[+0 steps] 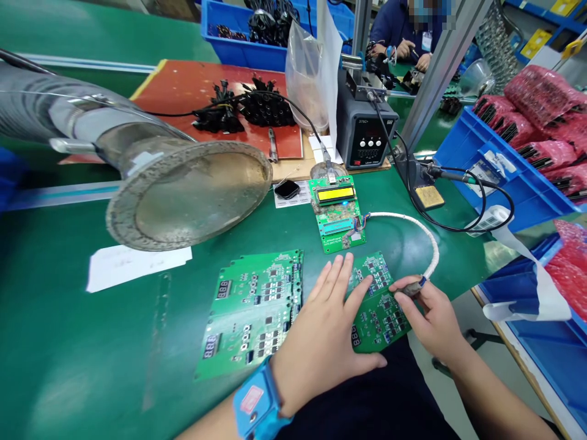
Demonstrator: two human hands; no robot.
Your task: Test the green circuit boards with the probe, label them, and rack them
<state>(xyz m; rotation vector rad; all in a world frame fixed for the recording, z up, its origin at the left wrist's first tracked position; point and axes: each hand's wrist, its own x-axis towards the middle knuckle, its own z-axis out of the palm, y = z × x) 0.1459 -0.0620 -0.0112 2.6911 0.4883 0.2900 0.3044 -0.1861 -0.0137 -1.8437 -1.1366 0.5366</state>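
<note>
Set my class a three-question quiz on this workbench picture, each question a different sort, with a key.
1. True or false: the blue wristband is worn on the right wrist.
2. What is pinched in the right hand?
3. Fill the gap: the wide display on the board beyond the hands is ____ in colour.

Key:
1. False; it is on the wrist of the left hand.
2. The end of the white cable.
3. Yellow.
</note>
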